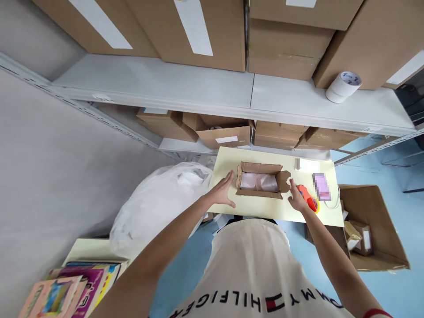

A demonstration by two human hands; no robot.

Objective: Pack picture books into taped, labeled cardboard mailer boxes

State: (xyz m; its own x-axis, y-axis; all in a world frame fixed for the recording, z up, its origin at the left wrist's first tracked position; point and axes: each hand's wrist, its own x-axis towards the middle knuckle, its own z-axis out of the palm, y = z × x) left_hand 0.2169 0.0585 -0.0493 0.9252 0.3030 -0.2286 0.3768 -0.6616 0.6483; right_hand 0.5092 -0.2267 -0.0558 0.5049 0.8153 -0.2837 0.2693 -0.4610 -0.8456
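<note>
A small open cardboard box (261, 193) stands on the pale yellow table, its end flaps folded outward. Inside it lies something wrapped in clear plastic (256, 181); what the wrap covers cannot be made out. My left hand (222, 193) is just left of the box, thumb and fingers spread, holding nothing. My right hand (297, 198) is at the box's right flap, fingers extended and apart; whether it touches the flap is unclear. Beside my right hand lies a red-orange tape dispenser (306, 197).
The table (251, 208) also bears a pixelated purple phone-like item (321, 187) and a white stack of labels or cards (309, 166). A large carton (374, 221) with small boxes stands right; a white plastic bag (159, 198) bulges left. Shelves (205, 84) with cartons rise ahead.
</note>
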